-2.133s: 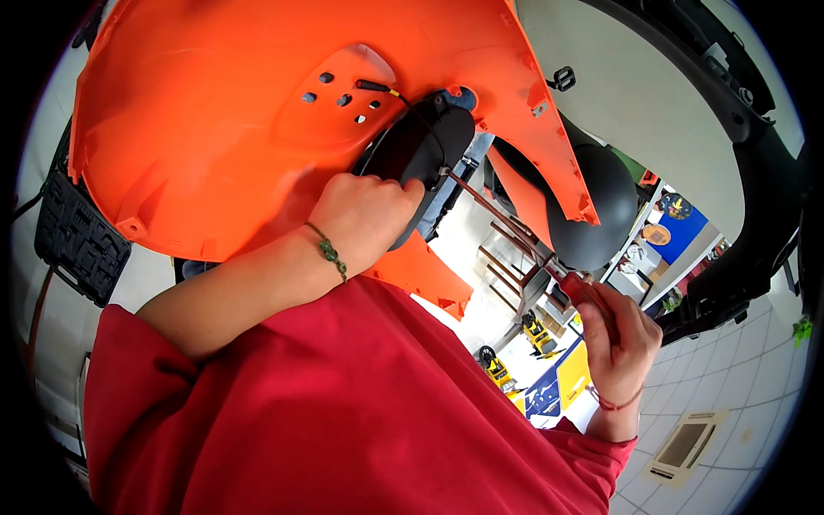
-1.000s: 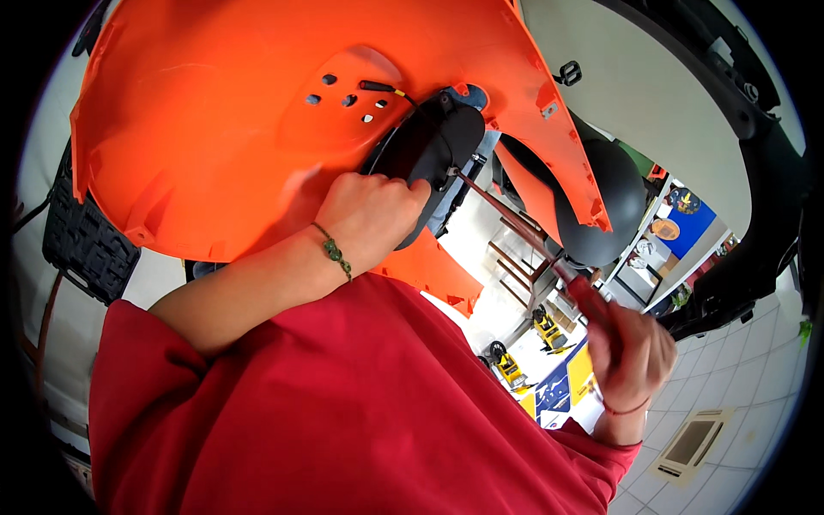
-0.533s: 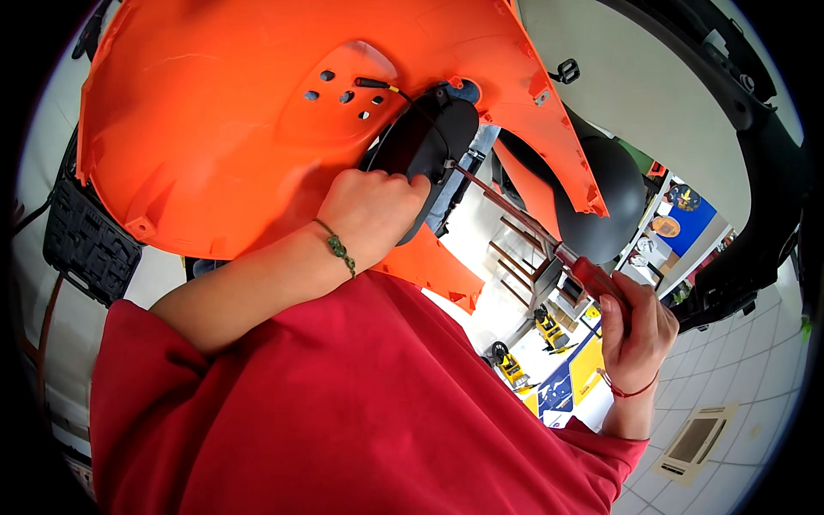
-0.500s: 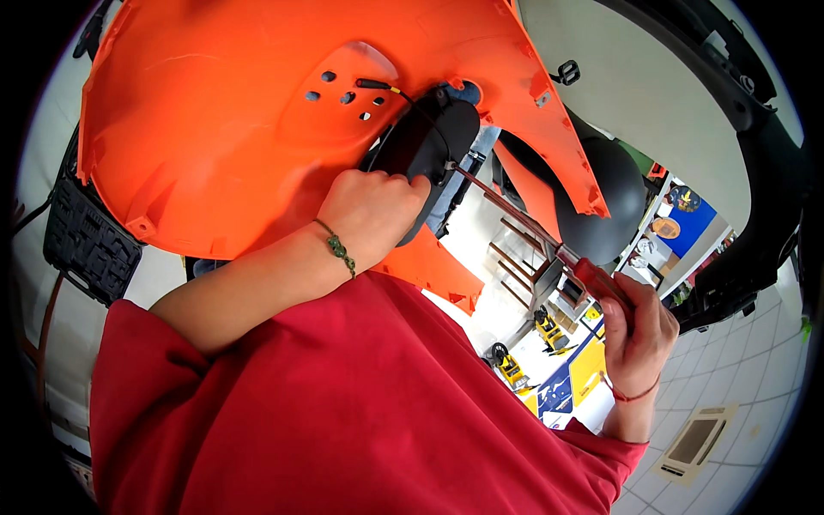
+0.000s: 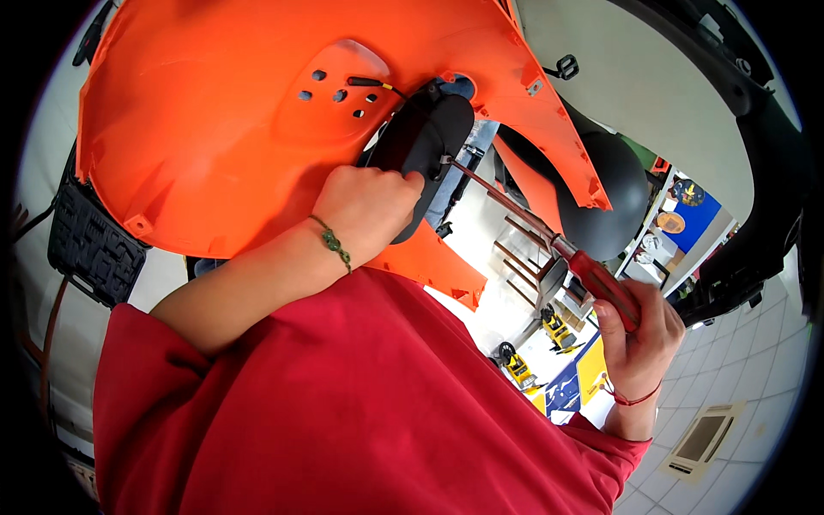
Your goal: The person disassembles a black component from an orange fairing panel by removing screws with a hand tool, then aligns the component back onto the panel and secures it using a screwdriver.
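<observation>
My left hand (image 5: 367, 206) is closed on the lower edge of a long, rounded black plastic part (image 5: 436, 129). My right hand (image 5: 642, 348) grips the rear of a screwdriver's red handle (image 5: 601, 281), thumb along one side. The long shaft slants up and left, its tip at a small metal clip (image 5: 445, 160) on the black part's right edge. A thin black cable (image 5: 367, 81) with a yellow band loops near that part. Behind it spreads a large orange plastic panel (image 5: 206, 112) with several holes. My left fingertips are hidden.
At the far left stands a black moulded tool case (image 5: 93, 236). A smooth black rounded form (image 5: 609, 197) lies beyond the orange panel's right arm. Further off are a brown stool (image 5: 549, 279), yellow-and-black tools (image 5: 515, 365) and shelving (image 5: 687, 257).
The black part and my left hand have shifted slightly left. My right hand has moved a little down and right on the screwdriver, whose tip stays by the clip.
</observation>
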Action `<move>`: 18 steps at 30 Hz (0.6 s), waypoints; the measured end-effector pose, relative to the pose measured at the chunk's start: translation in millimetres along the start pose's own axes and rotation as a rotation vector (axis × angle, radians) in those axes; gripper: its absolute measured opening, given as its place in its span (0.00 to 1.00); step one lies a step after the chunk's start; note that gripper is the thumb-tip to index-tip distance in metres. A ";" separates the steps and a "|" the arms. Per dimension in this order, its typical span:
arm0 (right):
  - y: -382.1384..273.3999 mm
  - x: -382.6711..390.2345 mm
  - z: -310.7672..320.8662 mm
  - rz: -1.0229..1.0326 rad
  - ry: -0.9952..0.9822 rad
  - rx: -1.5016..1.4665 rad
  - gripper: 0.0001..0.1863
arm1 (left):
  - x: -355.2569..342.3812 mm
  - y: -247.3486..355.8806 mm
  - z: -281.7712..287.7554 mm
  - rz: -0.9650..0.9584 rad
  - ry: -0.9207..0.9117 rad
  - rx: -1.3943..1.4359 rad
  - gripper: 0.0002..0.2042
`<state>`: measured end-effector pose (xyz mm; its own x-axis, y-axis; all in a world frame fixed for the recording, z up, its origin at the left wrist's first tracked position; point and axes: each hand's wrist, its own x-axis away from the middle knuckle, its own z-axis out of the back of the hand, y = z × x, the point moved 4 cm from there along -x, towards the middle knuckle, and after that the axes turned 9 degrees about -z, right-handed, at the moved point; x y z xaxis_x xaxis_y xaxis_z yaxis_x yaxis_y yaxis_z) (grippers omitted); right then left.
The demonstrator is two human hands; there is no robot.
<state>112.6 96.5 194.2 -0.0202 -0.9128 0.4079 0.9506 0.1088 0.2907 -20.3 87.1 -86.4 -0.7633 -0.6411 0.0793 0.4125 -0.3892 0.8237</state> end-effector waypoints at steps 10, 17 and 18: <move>-12.6 7.3 -8.7 0.233 0.086 0.120 0.18 | -0.7 -1.0 0.8 0.003 0.040 0.053 0.07; -13.6 12.9 -5.3 0.276 0.144 -0.081 0.16 | 0.9 -4.6 5.3 0.029 0.022 0.099 0.07; -16.0 19.0 -6.2 0.396 0.117 -0.021 0.16 | 0.7 -4.1 5.6 0.029 0.021 0.118 0.07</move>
<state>99.0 74.9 191.9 0.3825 -0.8406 0.3836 0.8840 0.4537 0.1128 -25.3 91.9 -86.6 -0.7405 -0.6656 0.0933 0.3723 -0.2906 0.8815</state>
